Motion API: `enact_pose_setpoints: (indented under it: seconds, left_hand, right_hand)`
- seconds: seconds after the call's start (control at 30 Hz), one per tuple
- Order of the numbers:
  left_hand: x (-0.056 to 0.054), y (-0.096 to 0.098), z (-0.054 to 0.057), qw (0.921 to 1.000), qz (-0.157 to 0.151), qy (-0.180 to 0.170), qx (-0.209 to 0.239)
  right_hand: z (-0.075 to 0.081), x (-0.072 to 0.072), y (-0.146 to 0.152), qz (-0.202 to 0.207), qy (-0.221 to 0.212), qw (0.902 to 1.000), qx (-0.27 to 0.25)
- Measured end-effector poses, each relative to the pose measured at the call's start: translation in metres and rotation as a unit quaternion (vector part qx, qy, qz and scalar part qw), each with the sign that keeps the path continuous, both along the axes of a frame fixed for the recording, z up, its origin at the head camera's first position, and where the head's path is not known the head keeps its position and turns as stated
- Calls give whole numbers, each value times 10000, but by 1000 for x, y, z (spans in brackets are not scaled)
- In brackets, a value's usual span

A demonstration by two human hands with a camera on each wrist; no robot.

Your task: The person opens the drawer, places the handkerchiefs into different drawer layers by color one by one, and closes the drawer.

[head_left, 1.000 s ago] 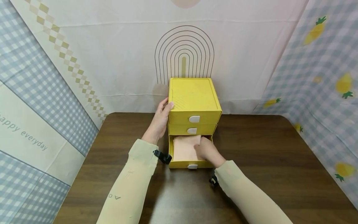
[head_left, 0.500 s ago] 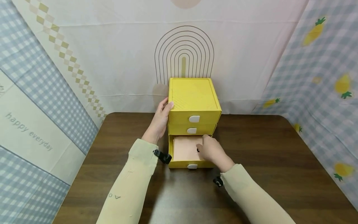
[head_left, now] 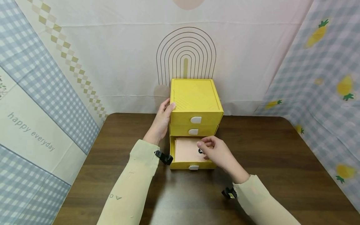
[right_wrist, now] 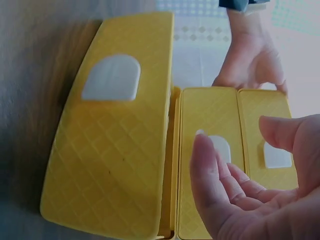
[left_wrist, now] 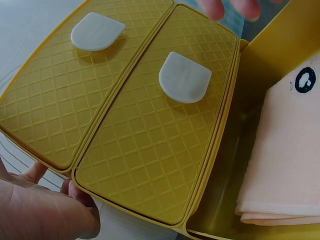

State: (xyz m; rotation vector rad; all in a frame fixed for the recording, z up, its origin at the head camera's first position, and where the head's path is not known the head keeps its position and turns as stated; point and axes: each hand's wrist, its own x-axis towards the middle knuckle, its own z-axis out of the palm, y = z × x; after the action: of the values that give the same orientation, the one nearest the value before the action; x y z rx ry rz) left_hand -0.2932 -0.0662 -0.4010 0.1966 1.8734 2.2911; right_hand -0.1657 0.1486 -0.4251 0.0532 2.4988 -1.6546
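A yellow storage cabinet (head_left: 194, 95) with white drawer tabs stands on the table. My left hand (head_left: 159, 125) holds its left side, thumb on the top edge and fingers against the side. The bottom drawer (head_left: 181, 165) is pulled out. Inside it lies a folded peach towel (head_left: 186, 150) with a black round print (left_wrist: 305, 80) on it. Above the drawer's right side hovers my right hand (head_left: 220, 153), thumb and fingers apart with nothing between them. In the right wrist view, the drawer front (right_wrist: 110, 165) hides the towel.
The brown wooden table (head_left: 267, 162) extends on both sides of the cabinet. Behind it hangs a white cloth (head_left: 112, 56) with an arch print. Checked cloths, one with pineapples (head_left: 345, 86), line the sides.
My right hand has drawn back from the towel toward the right and nearer to me, its fingers spreading. The towel's corner now lies lower, its black print uncovered. My left hand stays put.
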Motion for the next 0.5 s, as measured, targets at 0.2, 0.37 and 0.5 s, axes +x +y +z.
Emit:
enact_pose_setpoints:
  seconds: [0.2,0.37,0.5]
  left_hand:
    - [0,0,-1,10000,7,-35,-36]
    - [1,0,-1,10000,27,-60,-53]
    - [2,0,0,10000,46,-46,-59]
  right_hand:
    - [4,15,-5,86,-239,9985,-482]
    - [0,29,-8,371,-570,9941,-849]
    - [-6,39,-11,775,-849,9882,-1012]
